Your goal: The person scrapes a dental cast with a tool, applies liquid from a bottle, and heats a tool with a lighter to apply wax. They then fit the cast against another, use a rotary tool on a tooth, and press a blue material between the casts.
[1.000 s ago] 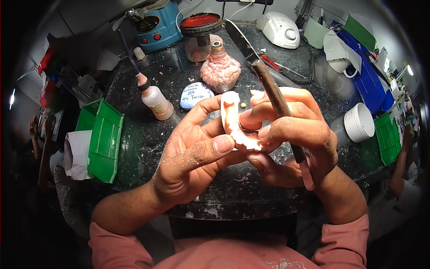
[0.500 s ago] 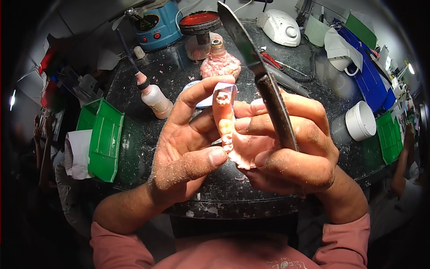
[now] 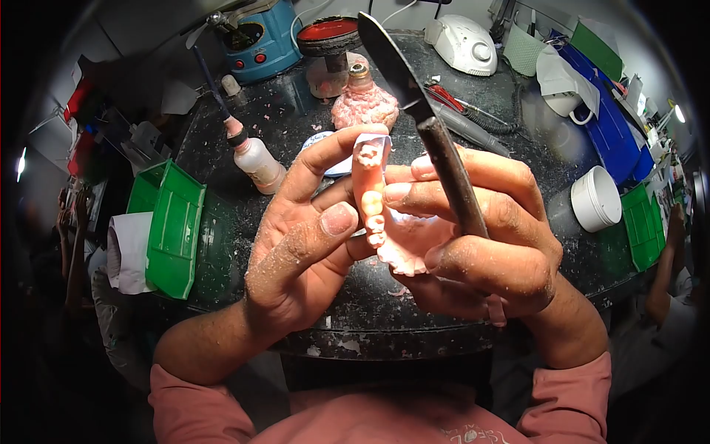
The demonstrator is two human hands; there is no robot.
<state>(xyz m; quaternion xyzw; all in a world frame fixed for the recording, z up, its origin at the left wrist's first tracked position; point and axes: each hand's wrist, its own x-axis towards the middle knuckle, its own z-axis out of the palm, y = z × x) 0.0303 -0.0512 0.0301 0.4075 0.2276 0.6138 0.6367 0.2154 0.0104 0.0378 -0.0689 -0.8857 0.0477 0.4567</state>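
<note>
In front of me is a pink dental piece (image 3: 405,248) with a curved row of teeth, turned so one side of the row stands upright. My left hand (image 3: 299,229) supports that side: its index fingertip rests on the top end and the thumb is raised off the teeth. My right hand (image 3: 495,229) grips the other side with its fingers. A knife (image 3: 450,159) with a dark handle is also tucked in that hand, blade pointing up and away to the left. A thin whitish piece (image 3: 379,140) sits at the top end, partly covered by the finger.
Behind my hands stand a pink lumpy mass (image 3: 364,107), a round red-filled dish (image 3: 330,33) and a blue machine (image 3: 260,43). At left are a squeeze bottle (image 3: 259,164) and a green bin (image 3: 176,229). To the right are a white tub (image 3: 594,200) and a grey handpiece (image 3: 470,127).
My left thumb has lifted off the lower teeth and moved up and left. The dental piece and the knife have shifted only slightly.
</note>
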